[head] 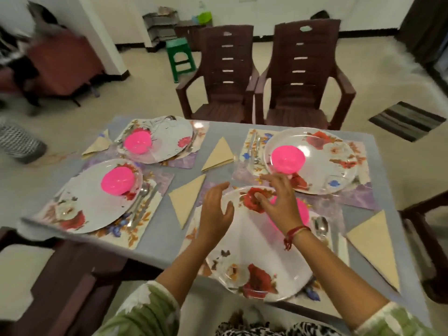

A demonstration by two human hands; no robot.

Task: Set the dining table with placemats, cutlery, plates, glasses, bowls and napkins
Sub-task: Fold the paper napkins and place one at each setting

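Head view: both hands hover over the nearest white floral round plate (252,251), which reaches the grey table's (164,238) near edge. The left hand (215,209) has relaxed, spread fingers. The right hand (281,204) curls its fingers beside a pink plastic bowl (303,212); whether it grasps anything is unclear.

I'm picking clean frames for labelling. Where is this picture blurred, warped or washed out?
Head view: motion blur smears the left edge of the frame; the wide lens warps the outline of the table and stretches the near plate; the far-right pink bowl glows washed out, its detail lost.
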